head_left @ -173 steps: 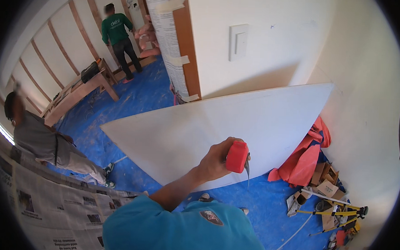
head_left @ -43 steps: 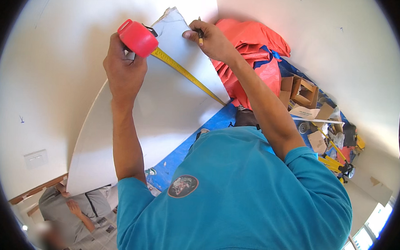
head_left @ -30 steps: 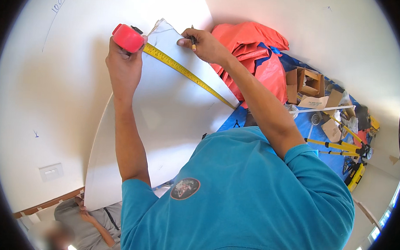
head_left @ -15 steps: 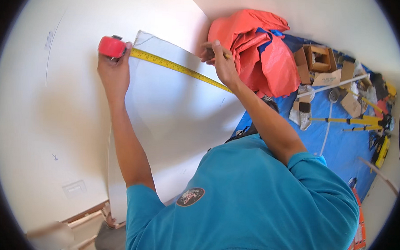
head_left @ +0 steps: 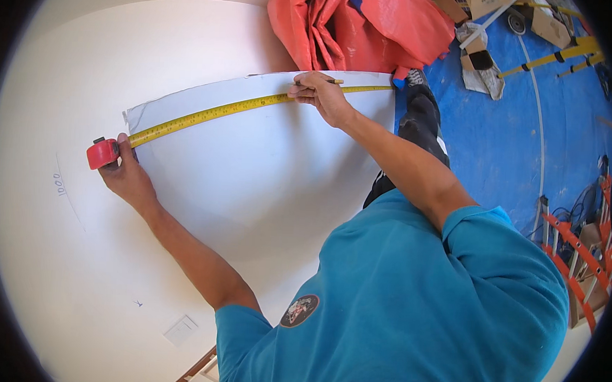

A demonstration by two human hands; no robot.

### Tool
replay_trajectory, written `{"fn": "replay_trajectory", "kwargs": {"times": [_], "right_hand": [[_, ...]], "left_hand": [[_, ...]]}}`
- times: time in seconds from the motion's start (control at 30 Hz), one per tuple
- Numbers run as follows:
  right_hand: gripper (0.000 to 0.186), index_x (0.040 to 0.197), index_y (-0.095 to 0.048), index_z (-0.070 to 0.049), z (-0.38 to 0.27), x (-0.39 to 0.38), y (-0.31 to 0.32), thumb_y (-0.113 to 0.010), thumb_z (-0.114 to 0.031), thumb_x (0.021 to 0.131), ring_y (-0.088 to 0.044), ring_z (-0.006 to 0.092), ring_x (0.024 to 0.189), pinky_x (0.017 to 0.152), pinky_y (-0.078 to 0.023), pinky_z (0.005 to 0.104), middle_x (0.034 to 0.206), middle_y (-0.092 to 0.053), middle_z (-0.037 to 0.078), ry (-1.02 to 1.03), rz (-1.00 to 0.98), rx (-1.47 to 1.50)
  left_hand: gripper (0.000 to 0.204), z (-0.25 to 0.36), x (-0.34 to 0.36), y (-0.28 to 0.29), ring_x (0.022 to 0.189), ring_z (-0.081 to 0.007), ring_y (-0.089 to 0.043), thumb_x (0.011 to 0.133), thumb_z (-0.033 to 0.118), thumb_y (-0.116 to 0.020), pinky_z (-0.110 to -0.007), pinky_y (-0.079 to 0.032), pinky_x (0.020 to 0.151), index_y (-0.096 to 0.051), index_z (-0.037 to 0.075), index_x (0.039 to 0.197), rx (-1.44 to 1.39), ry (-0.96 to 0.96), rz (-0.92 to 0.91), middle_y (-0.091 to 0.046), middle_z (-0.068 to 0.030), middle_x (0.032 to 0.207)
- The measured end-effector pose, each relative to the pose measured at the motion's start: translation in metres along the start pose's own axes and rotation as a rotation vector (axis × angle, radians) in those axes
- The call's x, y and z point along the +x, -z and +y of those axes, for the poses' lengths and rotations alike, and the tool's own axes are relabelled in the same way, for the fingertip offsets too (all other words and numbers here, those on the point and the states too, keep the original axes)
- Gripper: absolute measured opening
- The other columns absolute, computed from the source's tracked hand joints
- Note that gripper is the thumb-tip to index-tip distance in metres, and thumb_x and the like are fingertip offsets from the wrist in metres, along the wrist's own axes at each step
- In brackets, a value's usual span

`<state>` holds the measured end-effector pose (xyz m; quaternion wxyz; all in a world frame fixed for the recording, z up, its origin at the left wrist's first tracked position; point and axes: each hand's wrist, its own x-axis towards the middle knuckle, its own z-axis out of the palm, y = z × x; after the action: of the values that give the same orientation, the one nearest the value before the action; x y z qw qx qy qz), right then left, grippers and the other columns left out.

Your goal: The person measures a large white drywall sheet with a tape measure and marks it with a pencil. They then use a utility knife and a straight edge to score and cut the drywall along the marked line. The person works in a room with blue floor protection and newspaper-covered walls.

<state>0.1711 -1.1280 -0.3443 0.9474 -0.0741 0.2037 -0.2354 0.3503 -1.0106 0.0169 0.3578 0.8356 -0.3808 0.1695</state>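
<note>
Clearly, your left hand (head_left: 128,176) was closed around a red tape measure (head_left: 103,153), with the thumb on top, close to where the yellow blade (head_left: 221,111) came out of the case. The case lay just beyond the left end of a large white board (head_left: 265,182), in front of the pale wall (head_left: 84,113). From there the blade ran across the board, just below its upper edge, and reached its right side.

Your right hand (head_left: 322,99) held a pencil (head_left: 335,81) in narrowly bent fingers, its blunt end pointing right. That hand was over the blade, right of the board's middle, and covered a short stretch of it; whether the fingertips pressed on the blade or the board, you could not tell from this view.

Behind the board's upper edge lay a crumpled red tarp (head_left: 367,30). Your dark trouser leg (head_left: 421,124) and shoe (head_left: 416,78) showed beside the board's right side, on the blue floor sheet (head_left: 506,138). Farther right were cardboard boxes (head_left: 552,27), yellow tripod legs (head_left: 561,61) and an orange frame (head_left: 573,250). On the wall, low and to the left, sat a switch plate (head_left: 180,330).
</note>
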Motion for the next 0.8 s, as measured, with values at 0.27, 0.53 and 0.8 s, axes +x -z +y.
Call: {"fn": "replay_trajectory", "kwargs": {"times": [0.27,0.53,0.8], "right_hand": [[0.011,0.097,-0.064,-0.006,0.018,0.008,-0.008,-0.068,-0.017,0.096,-0.071,0.0186,0.093,0.095,-0.055,0.0347,0.095,-0.075,0.009,0.014,-0.065,-0.053],[0.011,0.097,-0.065,-0.005,0.032,0.027,-0.018,-0.065,-0.016,0.099,-0.070,0.0177,0.097,0.095,-0.056,0.0333,0.096,-0.075,0.010,0.093,-0.110,-0.107],[0.014,0.083,-0.069,-0.006,0.033,0.029,0.037,-0.071,-0.017,0.091,-0.063,0.0144,0.078,0.077,-0.050,0.0302,0.084,-0.072,0.007,0.103,0.056,-0.060]], "left_hand": [[0.041,0.007,-0.007,-0.001,0.103,-0.0204,-0.067,0.101,0.021,-0.077,-0.034,-0.059,0.092,-0.057,-0.006,0.123,0.095,0.000,0.015,-0.064,-0.0147,0.112],[0.030,0.005,-0.007,-0.005,0.095,-0.0175,-0.066,0.101,0.017,-0.076,-0.032,-0.057,0.088,-0.059,-0.004,0.112,0.051,-0.064,0.047,-0.066,-0.0118,0.106],[0.026,0.004,-0.007,-0.007,0.088,-0.0156,-0.064,0.101,0.017,-0.076,-0.031,-0.055,0.083,-0.061,-0.005,0.104,0.027,0.017,0.057,-0.067,-0.0099,0.101]]}}
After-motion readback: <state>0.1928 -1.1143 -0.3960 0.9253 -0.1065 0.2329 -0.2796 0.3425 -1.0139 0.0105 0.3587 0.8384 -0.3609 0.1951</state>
